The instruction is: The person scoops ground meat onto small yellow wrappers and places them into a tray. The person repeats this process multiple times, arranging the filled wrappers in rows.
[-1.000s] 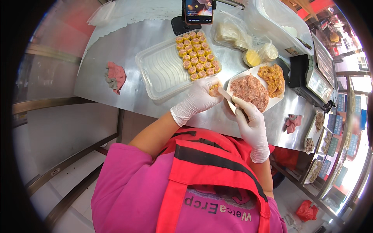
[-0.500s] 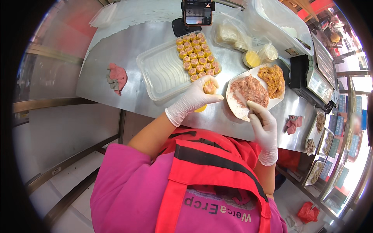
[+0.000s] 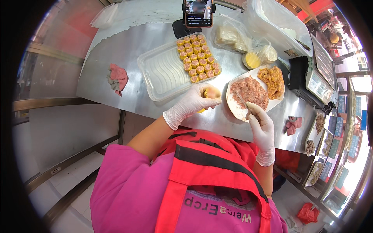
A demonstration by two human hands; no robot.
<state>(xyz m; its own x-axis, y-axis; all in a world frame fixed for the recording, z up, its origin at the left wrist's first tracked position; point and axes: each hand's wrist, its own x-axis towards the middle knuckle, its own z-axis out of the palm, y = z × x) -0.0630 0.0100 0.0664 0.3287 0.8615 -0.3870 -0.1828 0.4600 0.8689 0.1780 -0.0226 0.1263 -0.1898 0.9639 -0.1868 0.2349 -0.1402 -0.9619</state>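
Both hands wear white gloves. My left hand (image 3: 193, 104) is closed around a small yellow-wrapped dumpling (image 3: 212, 93) just below the clear plastic tray (image 3: 163, 73). Rows of finished yellow dumplings (image 3: 196, 59) fill the tray's right part. My right hand (image 3: 259, 123) grips a thin spatula (image 3: 243, 101) whose tip lies in the pink minced meat (image 3: 248, 91) on a white plate (image 3: 233, 106). An orange-brown filling (image 3: 273, 80) is heaped on the plate's far side.
A phone on a stand (image 3: 198, 13) is at the back of the steel counter (image 3: 128, 46). Plastic bags (image 3: 248, 42) with wrappers lie behind the plate, a scale (image 3: 312, 81) to the right. A pink cloth (image 3: 117, 77) lies at left, another (image 3: 293, 124) at right.
My left hand drew the dumpling slightly back toward the tray's near corner. My right hand left the dumpling and brought the spatula down into the minced meat on the plate.
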